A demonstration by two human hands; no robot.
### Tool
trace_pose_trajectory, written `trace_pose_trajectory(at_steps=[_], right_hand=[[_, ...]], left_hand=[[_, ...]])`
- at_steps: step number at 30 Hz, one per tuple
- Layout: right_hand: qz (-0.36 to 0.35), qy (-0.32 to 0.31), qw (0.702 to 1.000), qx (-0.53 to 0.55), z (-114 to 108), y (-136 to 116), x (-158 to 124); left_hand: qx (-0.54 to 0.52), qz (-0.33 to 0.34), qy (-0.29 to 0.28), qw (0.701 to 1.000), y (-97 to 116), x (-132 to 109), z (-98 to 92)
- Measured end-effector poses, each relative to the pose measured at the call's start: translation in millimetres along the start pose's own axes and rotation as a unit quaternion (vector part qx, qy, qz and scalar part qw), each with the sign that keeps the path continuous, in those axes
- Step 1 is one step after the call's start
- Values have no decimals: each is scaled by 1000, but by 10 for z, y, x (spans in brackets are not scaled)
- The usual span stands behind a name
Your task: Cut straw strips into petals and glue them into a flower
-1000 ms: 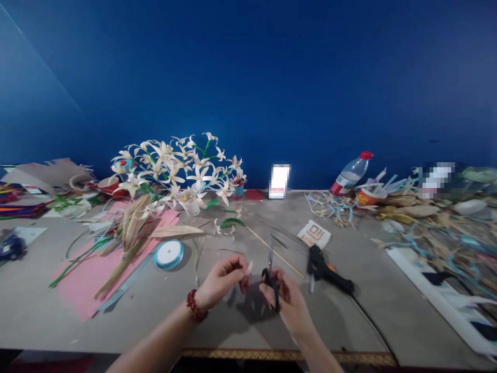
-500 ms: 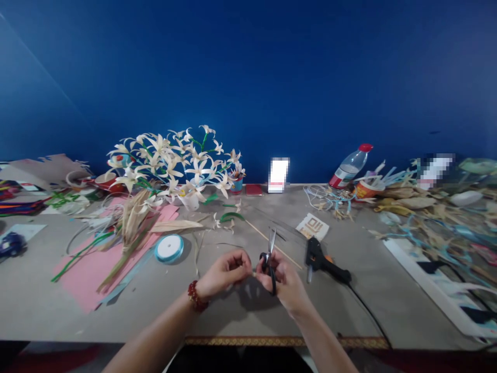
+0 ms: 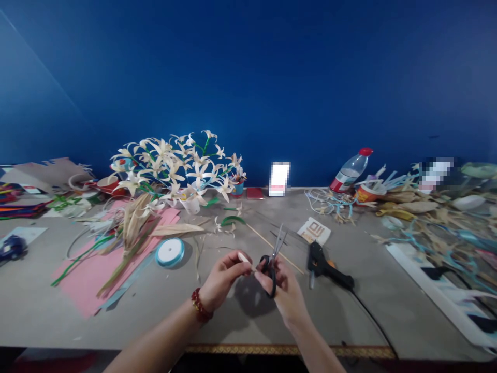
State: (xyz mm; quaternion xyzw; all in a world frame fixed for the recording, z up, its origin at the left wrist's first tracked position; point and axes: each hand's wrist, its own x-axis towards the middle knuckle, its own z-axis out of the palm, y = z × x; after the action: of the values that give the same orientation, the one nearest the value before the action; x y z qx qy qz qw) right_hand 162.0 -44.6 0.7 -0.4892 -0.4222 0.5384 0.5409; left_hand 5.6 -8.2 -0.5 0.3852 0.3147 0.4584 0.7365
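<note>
Black-handled scissors (image 3: 276, 251) rest in my right hand (image 3: 286, 292), blades pointing up and away and slightly apart. The thumb and fingertips of that hand also come close to a small pale petal-like piece (image 3: 244, 257). My left hand (image 3: 223, 277), with a dark red bead bracelet on its wrist, pinches this piece between thumb and fingertips. Both hands nearly meet above the grey table; the lower end of the pale piece is hidden by the fingers. A black glue gun (image 3: 330, 267) lies just right of my right hand.
Left of my hands are a blue ribbon spool (image 3: 170, 253), pink paper (image 3: 83, 290) and dried husks (image 3: 134, 223). White handmade flowers (image 3: 174, 166) stand behind. A thin stick (image 3: 272, 246), a plastic bottle (image 3: 351, 170) and a white power strip (image 3: 430, 295) are farther out.
The pale piece now shows upright above my left fingertips. The scissors have tilted slightly to the right, still in my right hand. The whole view has shifted a little.
</note>
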Motion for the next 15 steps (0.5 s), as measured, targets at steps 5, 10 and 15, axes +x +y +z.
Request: trace_pose_trajectory(at_steps=[5, 10, 15], right_hand=[[84, -118, 989, -17, -207, 74, -137], [130, -197, 971, -32, -243, 64, -216], [131, -189, 972, -52, -180, 16, -197]], left_hand=[[-20, 22, -6, 1000, 158, -8, -12], [-29, 19, -16, 999, 186, -8, 5], [-27, 17, -19, 999, 170, -8, 4]])
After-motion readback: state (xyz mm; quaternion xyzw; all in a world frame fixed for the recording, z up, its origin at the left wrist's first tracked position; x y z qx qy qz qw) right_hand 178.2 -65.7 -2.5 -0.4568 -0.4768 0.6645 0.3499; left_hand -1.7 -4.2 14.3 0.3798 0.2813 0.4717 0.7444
